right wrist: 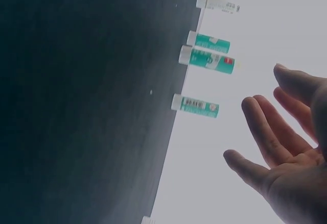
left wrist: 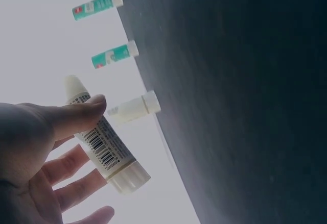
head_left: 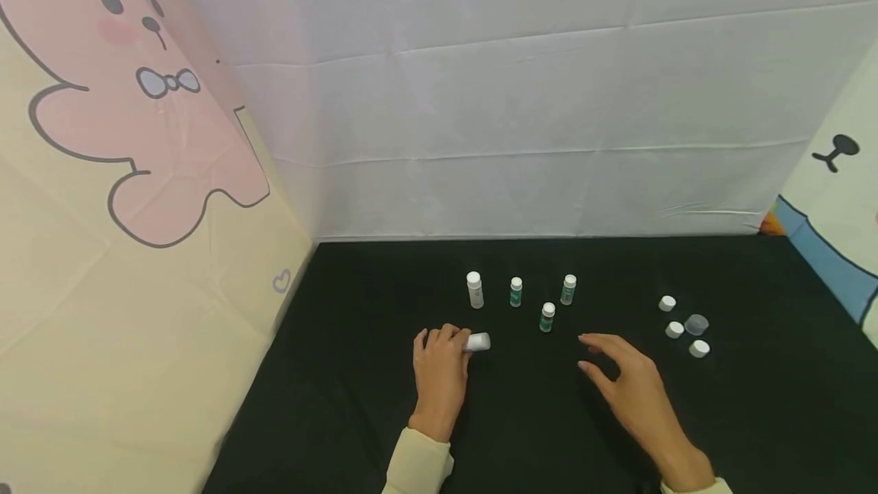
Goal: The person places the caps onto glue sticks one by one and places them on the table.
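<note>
Clothed in pale cream, bare-handed.
Fitted with a plain, loose, straight-ended left sleeve (head_left: 414,462); matched by a right sleeve (head_left: 701,488), visible only at its edge.

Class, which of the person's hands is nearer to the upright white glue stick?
Left. The left hand is in front of the upright white glue stick, slightly to its left, holding a second glue stick; the right hand is farther off to the right, holding nothing.
</note>
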{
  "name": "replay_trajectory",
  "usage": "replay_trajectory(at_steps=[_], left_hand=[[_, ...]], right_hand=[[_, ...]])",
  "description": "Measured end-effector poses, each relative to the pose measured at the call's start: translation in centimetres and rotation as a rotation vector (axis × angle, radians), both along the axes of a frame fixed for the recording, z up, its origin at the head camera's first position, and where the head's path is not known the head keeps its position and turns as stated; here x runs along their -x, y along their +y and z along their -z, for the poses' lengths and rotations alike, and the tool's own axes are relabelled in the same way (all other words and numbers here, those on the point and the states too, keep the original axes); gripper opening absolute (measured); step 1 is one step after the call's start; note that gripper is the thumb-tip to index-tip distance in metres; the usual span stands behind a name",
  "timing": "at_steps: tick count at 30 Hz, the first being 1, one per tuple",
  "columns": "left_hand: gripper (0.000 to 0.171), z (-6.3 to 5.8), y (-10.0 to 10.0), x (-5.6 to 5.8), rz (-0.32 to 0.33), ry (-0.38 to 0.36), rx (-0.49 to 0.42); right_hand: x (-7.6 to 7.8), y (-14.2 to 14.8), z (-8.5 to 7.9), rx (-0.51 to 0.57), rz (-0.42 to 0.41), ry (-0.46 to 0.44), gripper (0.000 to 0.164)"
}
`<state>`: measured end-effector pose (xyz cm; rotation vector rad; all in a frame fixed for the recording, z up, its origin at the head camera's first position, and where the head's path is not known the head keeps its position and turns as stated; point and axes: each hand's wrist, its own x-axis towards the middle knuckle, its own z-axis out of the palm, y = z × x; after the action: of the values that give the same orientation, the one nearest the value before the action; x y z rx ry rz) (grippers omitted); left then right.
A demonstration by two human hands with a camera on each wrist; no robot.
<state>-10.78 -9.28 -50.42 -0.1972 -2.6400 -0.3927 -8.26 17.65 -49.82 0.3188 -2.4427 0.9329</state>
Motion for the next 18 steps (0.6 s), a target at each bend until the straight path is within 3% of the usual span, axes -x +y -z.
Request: replay_trajectory(at_steps=[18], left_hand=[[0.027, 0.2, -3.2, 0.9, -0.064, -0.008, -0.016]], right_hand=[[0.5, 3.1, 0.3, 0.001, 0.059, 0.035, 0.047]])
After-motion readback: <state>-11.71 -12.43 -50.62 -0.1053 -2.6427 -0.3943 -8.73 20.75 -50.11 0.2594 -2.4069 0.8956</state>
